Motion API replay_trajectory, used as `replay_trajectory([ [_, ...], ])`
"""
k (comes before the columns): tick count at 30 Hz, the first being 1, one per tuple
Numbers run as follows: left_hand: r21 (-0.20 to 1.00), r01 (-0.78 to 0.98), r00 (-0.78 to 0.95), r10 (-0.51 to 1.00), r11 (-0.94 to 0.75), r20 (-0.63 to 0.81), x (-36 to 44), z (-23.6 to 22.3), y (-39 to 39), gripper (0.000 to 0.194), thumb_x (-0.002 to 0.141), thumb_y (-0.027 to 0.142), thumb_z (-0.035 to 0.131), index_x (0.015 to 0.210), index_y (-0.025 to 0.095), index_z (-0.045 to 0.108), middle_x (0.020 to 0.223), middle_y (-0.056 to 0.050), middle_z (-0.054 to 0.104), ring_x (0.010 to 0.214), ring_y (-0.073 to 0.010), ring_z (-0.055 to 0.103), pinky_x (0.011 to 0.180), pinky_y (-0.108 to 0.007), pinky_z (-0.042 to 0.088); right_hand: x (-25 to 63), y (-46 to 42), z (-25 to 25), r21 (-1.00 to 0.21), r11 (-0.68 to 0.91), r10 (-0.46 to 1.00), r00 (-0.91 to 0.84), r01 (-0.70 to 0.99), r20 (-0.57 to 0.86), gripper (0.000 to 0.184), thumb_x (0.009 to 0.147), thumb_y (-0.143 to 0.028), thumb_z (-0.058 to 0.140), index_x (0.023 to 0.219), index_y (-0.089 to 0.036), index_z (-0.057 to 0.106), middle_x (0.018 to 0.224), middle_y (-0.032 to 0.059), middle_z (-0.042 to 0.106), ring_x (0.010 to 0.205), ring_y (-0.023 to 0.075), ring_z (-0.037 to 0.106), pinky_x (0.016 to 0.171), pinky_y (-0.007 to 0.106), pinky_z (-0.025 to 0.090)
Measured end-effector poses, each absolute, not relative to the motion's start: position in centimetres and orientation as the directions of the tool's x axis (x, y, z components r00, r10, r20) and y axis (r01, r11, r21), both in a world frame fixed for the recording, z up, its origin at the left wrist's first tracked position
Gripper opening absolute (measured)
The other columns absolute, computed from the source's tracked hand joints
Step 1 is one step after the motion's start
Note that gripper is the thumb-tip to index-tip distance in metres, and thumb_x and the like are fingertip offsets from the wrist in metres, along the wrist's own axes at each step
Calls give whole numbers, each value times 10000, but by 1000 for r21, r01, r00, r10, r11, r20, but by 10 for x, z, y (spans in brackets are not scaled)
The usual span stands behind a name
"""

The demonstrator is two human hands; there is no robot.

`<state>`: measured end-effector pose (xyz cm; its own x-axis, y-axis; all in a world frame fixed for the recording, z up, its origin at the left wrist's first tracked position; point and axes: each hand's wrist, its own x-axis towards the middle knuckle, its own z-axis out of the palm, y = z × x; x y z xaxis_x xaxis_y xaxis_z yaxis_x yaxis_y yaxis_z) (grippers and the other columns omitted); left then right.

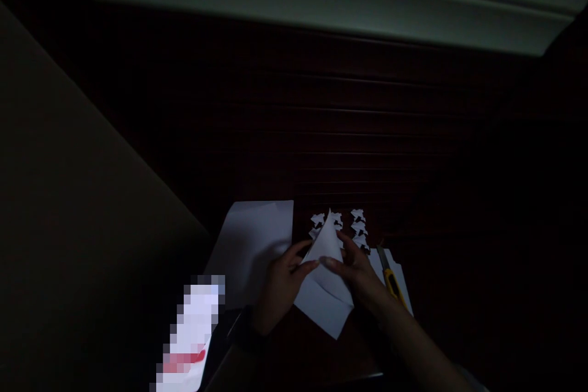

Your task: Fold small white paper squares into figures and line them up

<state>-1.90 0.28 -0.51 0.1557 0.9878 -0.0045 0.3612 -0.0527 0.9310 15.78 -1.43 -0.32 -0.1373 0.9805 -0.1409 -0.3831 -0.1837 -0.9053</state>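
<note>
Between my two hands is a sheet of white paper (328, 294), partly folded over, with a pointed tip at the top and a corner hanging toward me. My left hand (285, 275) grips its left edge, thumb in front and fingers behind. From the right, my right hand (356, 266) pinches it the same way, and the two thumbs nearly meet on its face. Behind the sheet, small folded white paper pieces (359, 228) lie in rows, some hidden by the sheet and my hands.
A large white paper sheet (257, 239) lies to the left. A yellow utility knife (392, 282), blade showing, rests on white paper (405, 286) at the right. At lower left a bright, pixelated screen (190, 324) glows. The dark surroundings hide much detail.
</note>
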Motion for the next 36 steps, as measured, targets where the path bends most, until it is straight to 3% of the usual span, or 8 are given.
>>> replay_trajectory([
  [4, 871, 442, 176, 973, -215, 151, -12, -12, -6, 364, 837, 381, 542, 1188, 294, 588, 1063, -18, 694, 919, -207, 655, 780, -297, 522, 148, -15, -12, -930, -115, 989, 50, -349, -142, 500, 703, -304, 737, 1153, -227, 531, 915, 62, 686, 761, 225, 644, 717, 375, 505],
  [10, 807, 499, 160, 949, -316, 272, -8, -9, -10, 443, 838, 324, 566, 1276, 301, 504, 1236, -4, 603, 1078, -191, 593, 928, -303, 478, 148, -17, -10, -921, -92, 991, 56, -378, -122, 345, 764, -333, 677, 1070, -194, 597, 967, 79, 686, 805, 236, 642, 737, 375, 498],
  [16, 858, 432, 130, 961, -276, 243, -5, -9, -9, 393, 813, 333, 599, 1203, 288, 578, 1182, -3, 639, 1060, -186, 604, 914, -289, 493, 148, -16, -10, -915, -106, 988, 62, -389, -140, 344, 832, -382, 587, 1118, -191, 592, 1016, 88, 676, 867, 241, 631, 734, 347, 490],
  [28, 974, 214, 122, 992, -69, 44, 0, -9, -11, 334, 769, 328, 639, 1090, 238, 663, 1098, 0, 684, 1010, -200, 634, 886, -280, 509, 143, -17, -17, -980, -69, 956, 269, -187, -119, 407, 824, -486, 544, 1090, -187, 617, 1039, 90, 674, 907, 243, 621, 814, 356, 470],
  [33, 983, 177, 97, 995, -39, 22, 0, -13, -12, 311, 789, 340, 611, 1075, 234, 674, 1065, -7, 696, 965, -211, 655, 854, -298, 527, 144, -17, -19, -972, -94, 960, 240, -214, -146, 365, 802, -455, 589, 1057, -196, 623, 1041, 86, 671, 915, 245, 623, 821, 370, 470],
  [36, 982, 181, 87, 996, -45, 30, -2, -16, -11, 316, 785, 344, 617, 1076, 237, 673, 1065, -10, 695, 964, -217, 654, 853, -304, 526, 145, -19, -16, -955, -111, 977, 144, -276, -156, 358, 757, -388, 667, 1051, -191, 615, 994, 89, 680, 857, 251, 637, 749, 372, 493],
])
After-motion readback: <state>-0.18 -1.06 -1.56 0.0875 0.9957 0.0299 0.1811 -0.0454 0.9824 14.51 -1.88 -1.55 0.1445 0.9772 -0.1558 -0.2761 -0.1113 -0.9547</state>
